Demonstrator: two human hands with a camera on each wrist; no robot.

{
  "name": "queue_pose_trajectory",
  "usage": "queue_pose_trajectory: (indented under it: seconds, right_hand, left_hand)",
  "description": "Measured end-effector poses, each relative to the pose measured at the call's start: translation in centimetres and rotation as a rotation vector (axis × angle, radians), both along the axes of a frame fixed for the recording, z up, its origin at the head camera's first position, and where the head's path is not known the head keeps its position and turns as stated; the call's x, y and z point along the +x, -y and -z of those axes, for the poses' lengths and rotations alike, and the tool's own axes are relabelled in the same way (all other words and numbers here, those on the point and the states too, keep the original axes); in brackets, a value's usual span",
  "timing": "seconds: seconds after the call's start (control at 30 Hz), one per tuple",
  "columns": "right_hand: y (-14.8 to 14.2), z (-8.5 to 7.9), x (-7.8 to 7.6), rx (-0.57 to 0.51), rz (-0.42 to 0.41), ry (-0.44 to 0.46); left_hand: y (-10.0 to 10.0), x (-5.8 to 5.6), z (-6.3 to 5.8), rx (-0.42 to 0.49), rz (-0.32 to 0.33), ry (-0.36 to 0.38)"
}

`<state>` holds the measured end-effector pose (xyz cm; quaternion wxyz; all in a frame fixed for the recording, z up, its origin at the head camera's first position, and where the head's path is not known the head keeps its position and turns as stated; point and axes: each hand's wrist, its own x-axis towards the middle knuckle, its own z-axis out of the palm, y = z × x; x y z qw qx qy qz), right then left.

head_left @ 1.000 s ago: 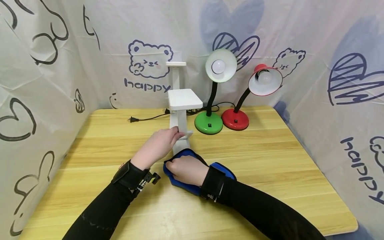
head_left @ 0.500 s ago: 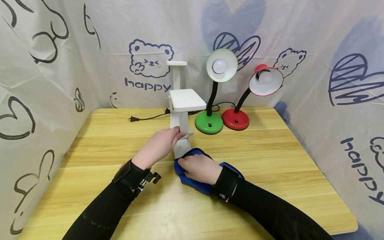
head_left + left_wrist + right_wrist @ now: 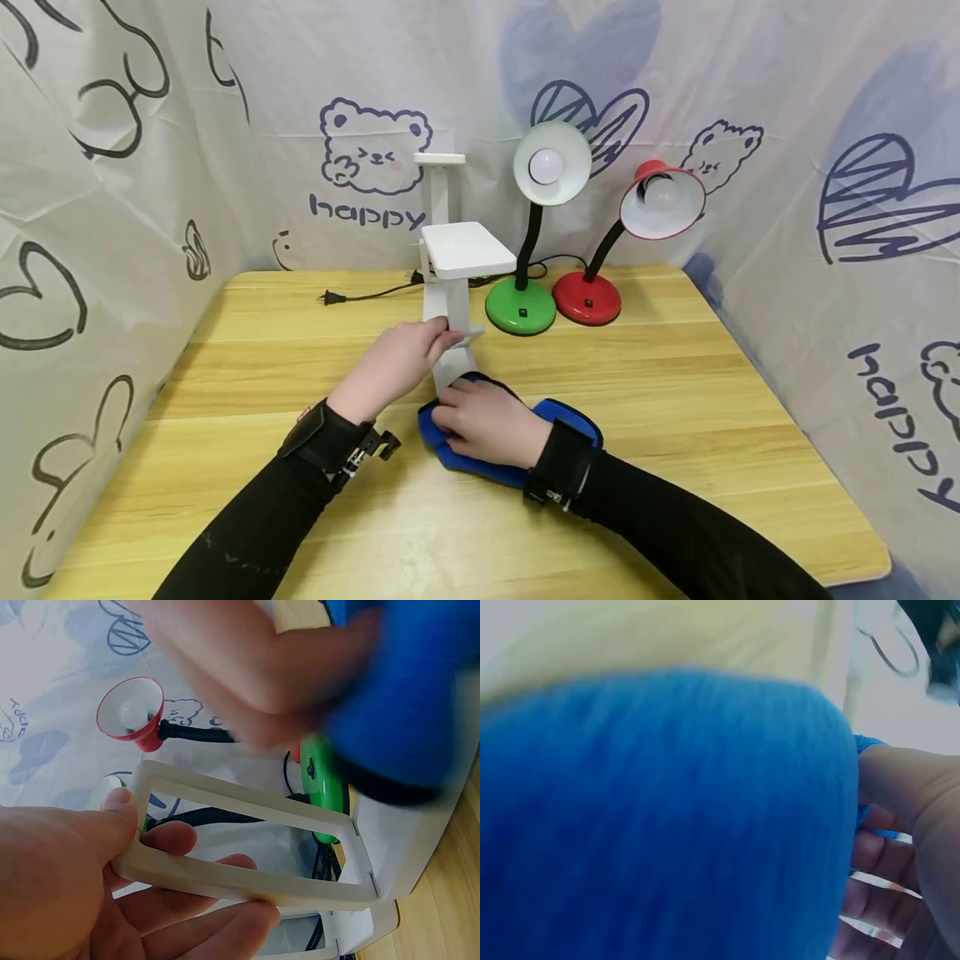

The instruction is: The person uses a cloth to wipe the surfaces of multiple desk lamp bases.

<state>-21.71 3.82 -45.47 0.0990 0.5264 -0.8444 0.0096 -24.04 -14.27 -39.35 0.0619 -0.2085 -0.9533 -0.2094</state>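
Observation:
A white stand (image 3: 452, 304) with flat shelves rises from the wooden table, left of two desk lamps. With thumb and fingers my left hand (image 3: 397, 362) grips a white rectangular frame (image 3: 247, 881) on the stand, some fingers passing through its opening. Below and to the right, my right hand (image 3: 487, 425) pinches a blue cloth piece (image 3: 566, 419) edged in black, at the foot of the stand. The cloth's exact kind cannot be told; part of it lies under the hand and wrist. In the right wrist view, blue fabric (image 3: 667, 817) fills much of the picture, blurred.
Behind the hands stand a green desk lamp (image 3: 521, 308) and a red desk lamp (image 3: 587, 300). A black power plug (image 3: 332, 297) lies at the back left with its cord running behind the stand. A printed white curtain (image 3: 262, 125) encloses the table (image 3: 675, 392).
My right hand moved right with the blue cloth, then slightly back left, its fingers now less tightly curled. The stand's broad shelf shifted a little right. My left hand stayed in place.

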Motion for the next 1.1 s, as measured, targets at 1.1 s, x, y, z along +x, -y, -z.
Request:
queue_pose_trajectory:
  seconds: [1.1]
  right_hand:
    - [10.0, -0.2, -2.8, 0.039, 0.558, -0.113]
  left_hand:
    - [0.2, -0.1, -0.3, -0.068, 0.007, -0.059]
